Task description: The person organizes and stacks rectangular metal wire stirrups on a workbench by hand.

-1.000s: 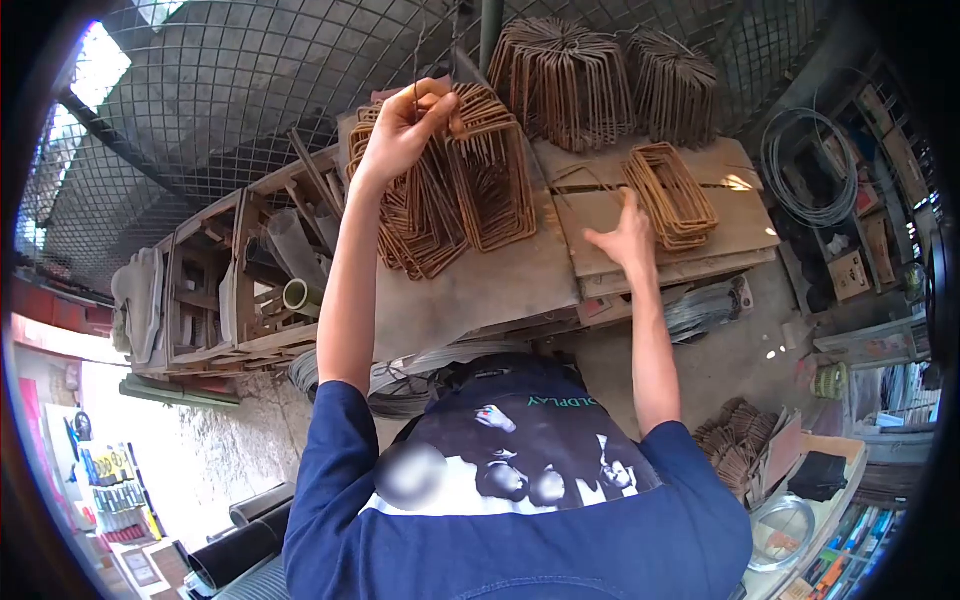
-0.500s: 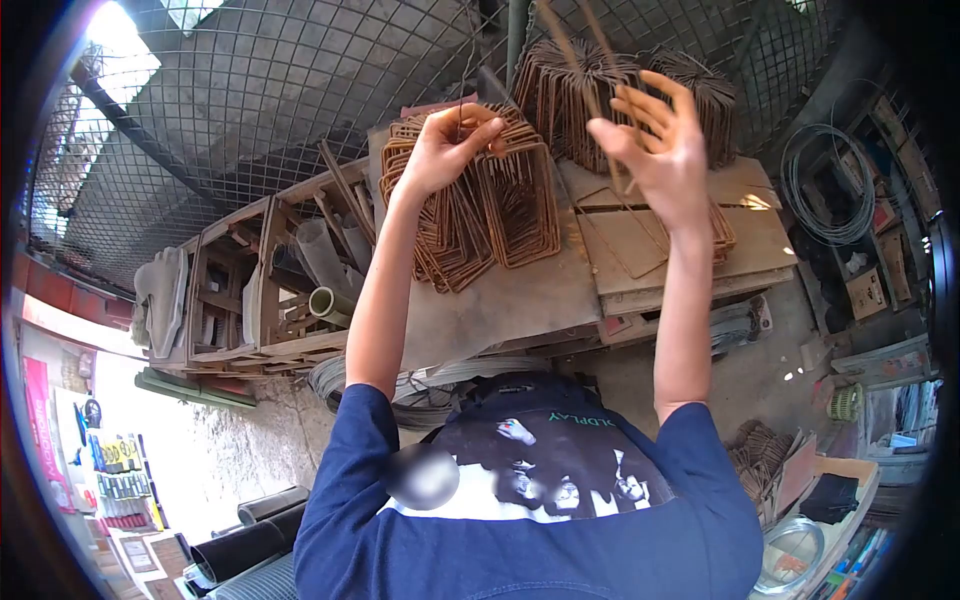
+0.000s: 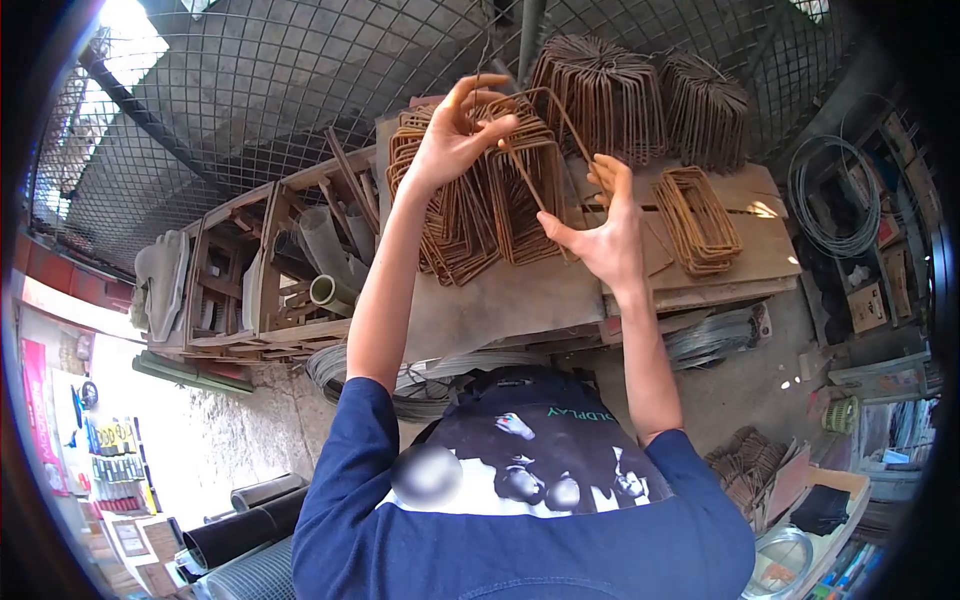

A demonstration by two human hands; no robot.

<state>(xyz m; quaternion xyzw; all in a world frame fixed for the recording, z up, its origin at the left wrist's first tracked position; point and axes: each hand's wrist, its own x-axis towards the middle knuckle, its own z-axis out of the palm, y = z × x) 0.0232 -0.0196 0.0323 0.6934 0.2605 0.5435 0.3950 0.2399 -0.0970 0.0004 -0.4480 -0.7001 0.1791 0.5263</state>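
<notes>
Wire loop (image 3: 521, 172): thin rusty-brown rod, bent to a long narrow rectangle with rounded corners, tilted. It's up in front of the bunch of loops (image 3: 440, 232), over the table (image 3: 500, 308). Right hand (image 3: 598, 225) clamped on it, thumb at one long side, fingers at the other. Left hand (image 3: 462, 135) near the loop's upper end, fingers curled, thumb toward them; can't tell if it grips anything. Bunch is the same rusty rod, nested, corners fanned out. Small stack (image 3: 697, 222) lies flat at right. Table top flat, worn, brownish. Behind: dark wire mesh (image 3: 300, 90), diamond-like openings. Loop's lower end hard to make out; left hand covers part of the bunch.
</notes>
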